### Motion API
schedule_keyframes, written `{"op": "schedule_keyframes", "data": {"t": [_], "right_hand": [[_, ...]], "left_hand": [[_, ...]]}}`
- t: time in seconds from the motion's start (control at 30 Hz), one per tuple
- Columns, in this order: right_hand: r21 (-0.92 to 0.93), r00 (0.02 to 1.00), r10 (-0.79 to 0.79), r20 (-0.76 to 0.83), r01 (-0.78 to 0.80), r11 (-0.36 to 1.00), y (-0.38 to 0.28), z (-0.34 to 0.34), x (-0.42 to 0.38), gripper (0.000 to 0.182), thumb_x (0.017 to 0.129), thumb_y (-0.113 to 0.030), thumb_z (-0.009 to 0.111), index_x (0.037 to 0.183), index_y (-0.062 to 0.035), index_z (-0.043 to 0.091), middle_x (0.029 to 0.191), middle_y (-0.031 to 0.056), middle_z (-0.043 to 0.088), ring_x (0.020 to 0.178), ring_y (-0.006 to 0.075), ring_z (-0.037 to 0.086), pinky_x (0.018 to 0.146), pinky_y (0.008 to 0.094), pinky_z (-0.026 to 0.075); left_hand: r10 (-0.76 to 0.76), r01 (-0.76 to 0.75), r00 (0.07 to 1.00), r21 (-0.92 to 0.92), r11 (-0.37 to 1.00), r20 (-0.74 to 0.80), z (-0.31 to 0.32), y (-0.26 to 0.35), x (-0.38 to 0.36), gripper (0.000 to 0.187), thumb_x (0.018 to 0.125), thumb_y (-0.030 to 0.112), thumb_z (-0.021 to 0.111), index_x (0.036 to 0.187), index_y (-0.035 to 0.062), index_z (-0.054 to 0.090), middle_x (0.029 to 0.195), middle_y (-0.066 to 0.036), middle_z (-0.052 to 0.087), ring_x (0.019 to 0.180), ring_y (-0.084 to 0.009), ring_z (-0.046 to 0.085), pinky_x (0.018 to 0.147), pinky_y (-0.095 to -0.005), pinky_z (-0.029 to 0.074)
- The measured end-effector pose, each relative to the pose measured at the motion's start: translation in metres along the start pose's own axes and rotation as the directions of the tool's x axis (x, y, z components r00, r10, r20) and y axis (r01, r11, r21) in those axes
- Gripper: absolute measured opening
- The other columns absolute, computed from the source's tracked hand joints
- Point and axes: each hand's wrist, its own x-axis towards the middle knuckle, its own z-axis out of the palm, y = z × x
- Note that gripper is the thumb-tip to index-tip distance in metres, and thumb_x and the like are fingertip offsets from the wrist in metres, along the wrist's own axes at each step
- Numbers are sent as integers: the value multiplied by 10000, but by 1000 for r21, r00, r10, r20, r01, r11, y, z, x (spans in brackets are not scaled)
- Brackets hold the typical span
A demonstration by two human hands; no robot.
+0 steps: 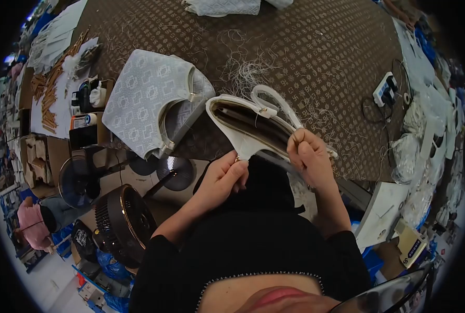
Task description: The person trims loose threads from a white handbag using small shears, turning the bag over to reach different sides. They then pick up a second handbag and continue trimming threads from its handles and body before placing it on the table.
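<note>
A white handbag (pixel 248 140) with a dark lining is held up at the table's near edge, its mouth turned towards me. One curved white handle (pixel 274 99) loops up on its far side. My left hand (pixel 223 179) is closed on the handbag's near side, pinching the narrow white tab below its mouth. At the bag's right end, my right hand (pixel 312 156) is closed with its fingers curled in. What those fingers pinch is too small to tell. Left of this bag, a patterned pale grey handbag (pixel 149 96) lies on the table.
Loose white threads (pixel 250 73) are scattered over the brown patterned table (pixel 326 47). A power strip (pixel 385 89) with cables sits at the right. Black fans (pixel 122 219) stand below left, near a cardboard box (pixel 39 164). Another person (pixel 34 221) is at far left.
</note>
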Motion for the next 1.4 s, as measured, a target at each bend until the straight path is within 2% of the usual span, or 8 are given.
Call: {"op": "schedule_keyframes", "data": {"t": [0.17, 0.6, 0.8, 0.97, 1.1, 1.17, 1.37, 1.4], "right_hand": [[-273, 981, 153, -122, -181, 945, -9, 15, -7, 215, 796, -174, 659, 913, -39, 540, 721, -57, 471, 632, -3, 396, 564, 146, 323], [-549, 988, 156, -12, -137, 825, 4, 38, 8, 218, 811, -138, 652, 972, -13, 575, 767, -52, 554, 677, 3, 434, 610, 160, 366], [-316, 990, 16, -139, -60, 947, 4, 36, 8, 174, 820, -164, 647, 846, -18, 556, 703, -26, 555, 619, 32, 442, 568, 189, 374], [-127, 875, -465, -133, 450, 884, -5, 13, -14, 143, 882, -156, 561, 878, -14, 542, 692, -1, 513, 625, 36, 453, 582, 157, 341], [-156, 859, -393, -329, 361, 919, -20, -12, -9, 225, 922, -193, 502, 888, 17, 573, 663, 23, 553, 616, 53, 487, 563, 187, 382], [-819, 685, -615, -390, 46, 571, -22, -19, -1, 244, 925, -189, 501, 1002, 22, 596, 736, 22, 606, 633, 57, 512, 557, 187, 393], [-697, 799, -388, -459, -53, 716, -3, -22, 3, 247, 868, -191, 596, 1017, 3, 630, 914, 84, 661, 805, 89, 591, 722, 218, 454], [-680, 838, -340, -427, -50, 732, -1, -20, 3, 253, 862, -197, 605, 1017, 1, 632, 920, 85, 662, 805, 87, 591, 723, 218, 453]], "left_hand": [[4, -3, 1000, 37, 999, -18, 1, 2, -1, 243, 936, 269, 423, 910, 41, 503, 636, 15, 503, 527, -43, 447, 489, -173, 353], [18, -18, 1000, 90, 996, 1, 5, 1, -1, 203, 937, 229, 432, 911, 35, 485, 652, 6, 504, 536, -51, 460, 489, -189, 370], [24, -24, 1000, 67, 997, 1, 3, 2, -3, 207, 937, 237, 435, 915, 37, 483, 652, 2, 506, 531, -51, 457, 488, -192, 372], [23, -22, 1000, 38, 999, -21, -5, -3, -2, 209, 937, 237, 437, 872, 42, 475, 651, 0, 511, 534, -52, 462, 496, -188, 380], [70, -23, 986, 294, 955, -149, -19, 0, 1, 304, 927, 285, 442, 773, 26, 480, 585, -45, 517, 507, -146, 500, 501, -261, 400], [151, 27, 954, 573, 819, -261, -27, 7, 4, 389, 898, 336, 462, 687, 11, 500, 546, -102, 525, 510, -261, 526, 517, -339, 405], [90, 108, 978, 826, 554, -188, -42, 29, 6, 354, 832, 339, 558, 686, 18, 581, 553, -94, 550, 518, -242, 544, 506, -332, 413], [201, 54, 951, 765, 642, -235, -46, 34, 6, 325, 812, 333, 593, 733, 19, 606, 593, -92, 576, 540, -228, 559, 514, -335, 426]]}}
